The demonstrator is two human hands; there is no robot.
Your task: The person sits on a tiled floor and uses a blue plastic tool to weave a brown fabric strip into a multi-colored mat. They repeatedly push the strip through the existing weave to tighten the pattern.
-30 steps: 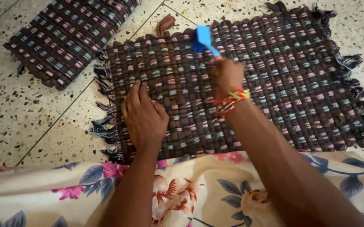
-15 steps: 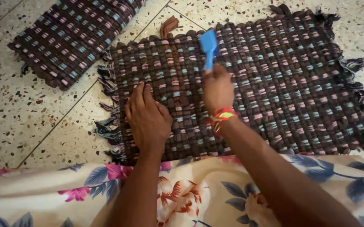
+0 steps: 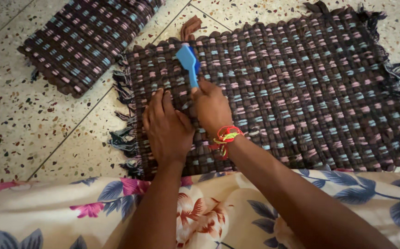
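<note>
While the second woven mat lies off beyond the left hand, well apart from both hands and folded or stacked on the speckled floor, nothing touches it. Coming in closer, a dark fringe of loose threads trails off the edge of the main mat just to the outside of the left hand. Now the left hand: it lies palm down on the brown woven mat, fingers together and stretched flat, pressing the weave against the floor, and that looks like a hold-down so the mat does not slide or bunch. Right beside it, almost knuckle to knuckle, the right hand is curled closed around the handle of a small blue brush, whose head points up and away from the fingers and sits on or just over the weave; I cannot tell if the bristles actually touch. Coloured thread bands wrap the right wrist. Beyond the right hand the mat spreads wide and flat, brown strips crossed with pink and pale blue, with more fringe at its far edge. Nearer than both hands, a floral cloth covers the person's lap and overlaps the mat's near edge.
</note>
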